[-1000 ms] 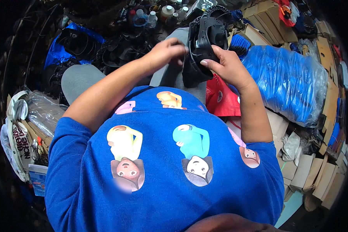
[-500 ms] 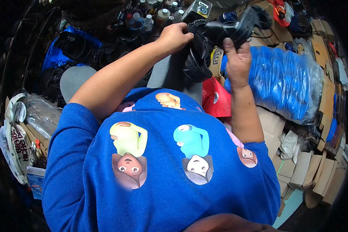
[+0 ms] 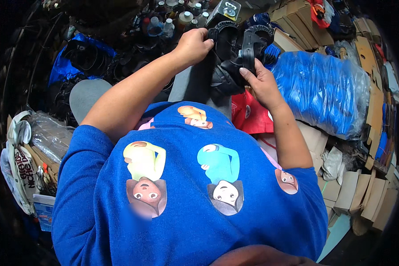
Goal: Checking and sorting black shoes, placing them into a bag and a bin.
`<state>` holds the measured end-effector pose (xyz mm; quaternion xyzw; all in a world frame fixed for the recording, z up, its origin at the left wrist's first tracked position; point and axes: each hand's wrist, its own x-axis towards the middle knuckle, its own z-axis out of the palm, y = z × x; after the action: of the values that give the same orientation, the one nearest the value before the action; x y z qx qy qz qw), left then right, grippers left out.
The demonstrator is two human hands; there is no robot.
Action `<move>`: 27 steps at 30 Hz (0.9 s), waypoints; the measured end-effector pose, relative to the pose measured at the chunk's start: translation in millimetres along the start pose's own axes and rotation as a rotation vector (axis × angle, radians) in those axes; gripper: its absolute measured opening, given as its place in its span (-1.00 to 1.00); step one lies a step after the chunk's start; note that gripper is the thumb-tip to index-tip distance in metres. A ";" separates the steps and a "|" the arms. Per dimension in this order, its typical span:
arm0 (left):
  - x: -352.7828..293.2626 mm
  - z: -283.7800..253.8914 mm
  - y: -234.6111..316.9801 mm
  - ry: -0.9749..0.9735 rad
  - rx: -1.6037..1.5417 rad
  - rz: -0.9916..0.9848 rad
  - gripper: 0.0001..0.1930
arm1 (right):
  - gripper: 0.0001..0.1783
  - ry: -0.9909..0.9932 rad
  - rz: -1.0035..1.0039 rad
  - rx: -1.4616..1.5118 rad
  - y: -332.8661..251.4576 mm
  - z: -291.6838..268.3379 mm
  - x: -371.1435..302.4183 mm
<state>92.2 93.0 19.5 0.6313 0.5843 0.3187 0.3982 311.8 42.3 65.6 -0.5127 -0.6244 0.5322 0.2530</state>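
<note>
In front of my lap I have a pair of black shoes, open-topped and with gathered inner edges. The left shoe (image 3: 226,42) is pinched at its near-left edge by my left hand (image 3: 194,46), fingers closed. My right hand (image 3: 264,86) grips the right shoe (image 3: 249,46) from below, its thumb along the near end. Both shoes sit side by side and close together, their open tops showing. Below them, more black material (image 3: 228,80) lies over my leg; I cannot make out its kind.
Bottles (image 3: 168,27) and a clear-lidded box (image 3: 226,11) stand at the far side. Blue goods in clear plastic (image 3: 321,93) lie at the right, with cardboard (image 3: 359,195) around. A red bag (image 3: 252,115) is by my right forearm. Dark cords and a blue bag (image 3: 80,48) are at the left.
My right hand has come down and toward the left, turning its shoe from a tilted, sole-showing pose to beside the other one. My left hand has barely moved.
</note>
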 end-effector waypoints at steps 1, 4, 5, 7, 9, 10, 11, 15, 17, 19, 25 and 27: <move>-0.3 -1.7 1.9 -0.002 0.001 0.000 -0.74 | -0.72 0.002 0.001 0.001 -4.1 -1.5 0.4; 1.6 -5.3 2.0 -0.090 -0.002 -0.005 -0.75 | -0.74 0.003 0.053 -0.215 -13.1 -5.2 3.6; 3.5 -1.5 -6.3 -0.072 -0.053 0.044 -0.75 | -0.71 -0.003 -0.009 -0.051 -10.4 -6.5 9.3; 3.1 -2.9 -4.2 -0.055 -0.099 0.092 -0.75 | -0.69 -0.010 -0.072 0.119 -2.0 -5.8 15.5; 1.8 -6.8 0.0 -0.088 0.022 0.081 -0.75 | -0.74 0.109 -0.020 0.409 4.2 3.0 21.1; 0.1 -4.2 -1.9 -0.049 -0.003 0.098 -0.75 | -0.74 0.141 0.006 0.449 5.0 9.1 19.0; -0.4 -4.2 -0.6 -0.046 0.002 0.098 -0.75 | -0.74 0.139 0.003 0.452 5.4 13.0 18.0; -2.1 -0.6 0.3 -0.001 0.057 0.134 -0.74 | -0.75 0.120 -0.138 -0.171 -6.8 28.1 9.7; -0.2 2.2 -6.3 0.093 0.111 0.246 -0.74 | -0.75 0.008 -0.102 -0.486 -21.1 29.7 7.9; -0.3 -6.2 -4.1 0.043 0.081 0.209 -0.74 | -0.71 -0.030 -0.108 -0.545 -26.8 19.6 5.1; 4.9 -0.1 -10.0 0.150 0.045 0.101 -0.76 | -0.44 -0.187 -0.045 -0.528 -32.6 30.4 5.2; -2.2 9.6 -15.0 0.214 0.089 0.096 -0.76 | -0.26 -0.083 -0.184 -0.653 -35.8 50.6 3.3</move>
<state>92.9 89.5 1.9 0.6379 0.6060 0.3767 0.2897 253.8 28.1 82.5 -0.4860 -0.8154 0.2992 0.0969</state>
